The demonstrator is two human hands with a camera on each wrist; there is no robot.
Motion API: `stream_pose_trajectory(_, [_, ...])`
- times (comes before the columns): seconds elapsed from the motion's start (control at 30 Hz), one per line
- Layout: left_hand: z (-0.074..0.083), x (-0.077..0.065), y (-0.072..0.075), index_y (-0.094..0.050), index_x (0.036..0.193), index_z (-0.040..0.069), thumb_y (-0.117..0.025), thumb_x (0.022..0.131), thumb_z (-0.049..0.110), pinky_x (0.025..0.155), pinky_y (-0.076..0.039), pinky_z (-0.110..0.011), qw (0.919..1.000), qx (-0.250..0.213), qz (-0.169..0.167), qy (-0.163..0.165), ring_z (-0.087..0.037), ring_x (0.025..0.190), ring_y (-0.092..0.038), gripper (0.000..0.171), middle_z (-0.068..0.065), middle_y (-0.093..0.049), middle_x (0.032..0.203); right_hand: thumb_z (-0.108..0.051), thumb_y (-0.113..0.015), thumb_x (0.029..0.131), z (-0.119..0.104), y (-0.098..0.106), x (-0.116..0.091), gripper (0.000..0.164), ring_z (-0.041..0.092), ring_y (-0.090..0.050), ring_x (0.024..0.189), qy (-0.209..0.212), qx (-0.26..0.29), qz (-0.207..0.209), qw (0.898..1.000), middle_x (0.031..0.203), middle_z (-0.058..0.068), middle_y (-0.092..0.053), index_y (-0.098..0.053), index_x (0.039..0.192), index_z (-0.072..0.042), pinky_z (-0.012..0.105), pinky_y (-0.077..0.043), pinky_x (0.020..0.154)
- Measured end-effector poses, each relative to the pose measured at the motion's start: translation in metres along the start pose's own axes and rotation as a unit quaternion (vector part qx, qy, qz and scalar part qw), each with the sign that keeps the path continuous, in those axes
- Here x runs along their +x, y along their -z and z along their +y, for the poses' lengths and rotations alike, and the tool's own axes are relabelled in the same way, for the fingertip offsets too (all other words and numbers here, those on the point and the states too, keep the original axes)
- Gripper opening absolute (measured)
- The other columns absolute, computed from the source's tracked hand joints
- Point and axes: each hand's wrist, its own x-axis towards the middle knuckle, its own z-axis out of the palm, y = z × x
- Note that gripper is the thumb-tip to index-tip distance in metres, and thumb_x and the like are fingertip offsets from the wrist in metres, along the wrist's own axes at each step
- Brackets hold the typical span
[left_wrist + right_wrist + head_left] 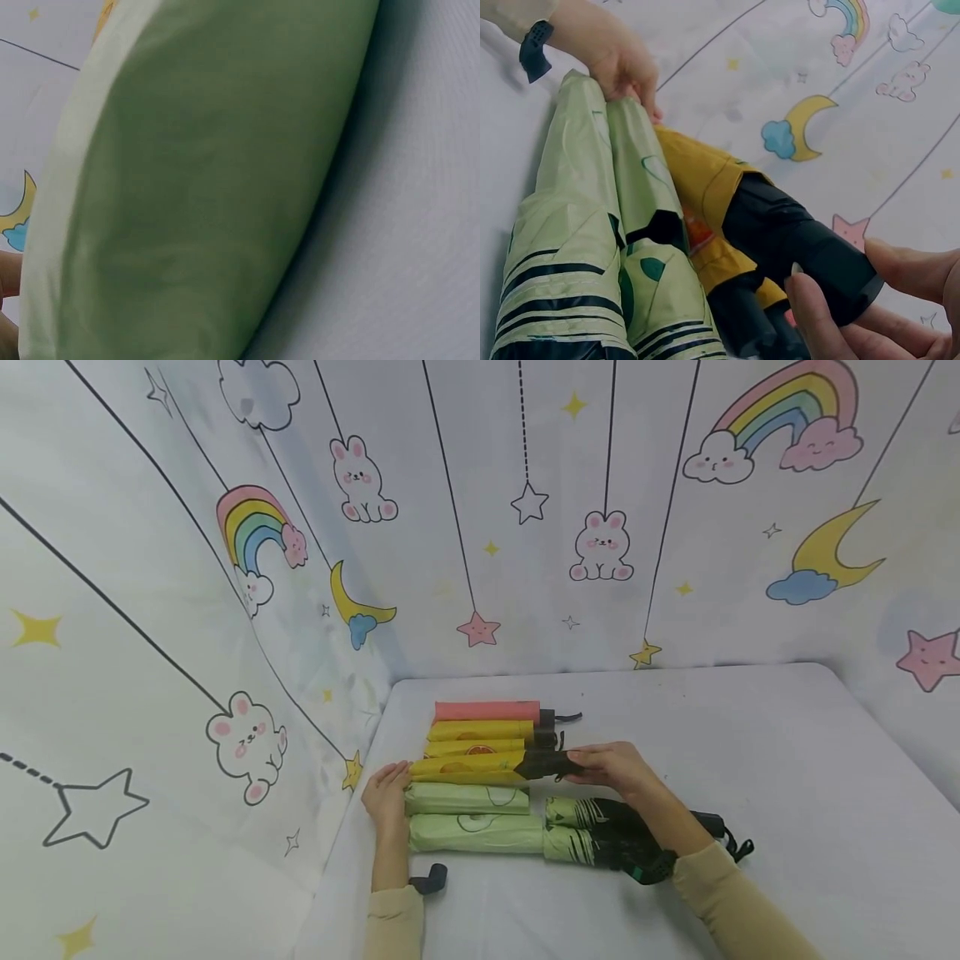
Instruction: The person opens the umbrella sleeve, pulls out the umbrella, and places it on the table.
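A folded yellow umbrella (468, 767) lies across between both hands, slightly raised over its neighbours. My right hand (611, 768) pinches its black handle (802, 247) between thumb and fingers. At the opposite end, my left hand (386, 793) holds the yellow tip with curled fingers, as the right wrist view also shows. Beyond it are a yellow umbrella with an orange-slice print (480, 747), another yellow one (480, 730) and a pink one (487, 712). Nearer lie light green folded umbrellas (476, 833) with dark ends; one green cover (202, 180) fills the left wrist view.
Two shorter green umbrella parts with black stripes (573, 845) lie under the right forearm, with black handles (708, 823) and a cord loop. A dark wrist-worn device (430, 879) sits by the left wrist. White cloth covers the table (825, 760); printed curtains stand behind and left.
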Motion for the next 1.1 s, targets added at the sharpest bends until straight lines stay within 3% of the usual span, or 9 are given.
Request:
stream_pose_trajectory(0.23, [0.001,0.0,0.001,-0.051,0.139,-0.012,-0.065,0.096,-0.011,0.096,-0.059,-0.026,1.0,-0.003,-0.007,0.001,-0.029,0.117,-0.071,0.045,-0.027,-0.066,0.13,-0.01,-0.072,0.099,-0.003,0.004,-0.007,0.047,0.029,-0.077,0.099,0.005,-0.015,0.001,1.0,0.131,0.021,-0.068,-0.058,0.136,0.016,0.05,-0.058,0.099])
stream_pose_trajectory(0.63, [0.002,0.0,0.002,-0.052,0.142,-0.01,-0.065,0.098,-0.007,0.098,-0.058,-0.026,0.9998,0.004,-0.014,0.014,-0.029,0.121,-0.069,0.047,-0.027,-0.066,0.133,-0.019,-0.076,0.098,-0.004,0.012,-0.012,0.052,0.028,-0.077,0.101,0.005,-0.032,0.0,0.999,0.127,0.015,-0.071,-0.061,0.136,0.013,0.042,-0.06,0.098])
stream_pose_trajectory(1.1, [0.004,-0.004,0.001,-0.051,0.144,-0.01,-0.064,0.098,-0.008,0.098,-0.057,-0.025,0.9998,0.006,-0.011,0.015,-0.029,0.121,-0.069,0.047,-0.028,-0.065,0.134,-0.023,-0.075,0.099,-0.004,0.021,-0.019,0.056,0.029,-0.076,0.104,0.017,-0.047,-0.008,0.999,0.137,0.02,-0.065,-0.058,0.138,0.013,0.043,-0.054,0.106])
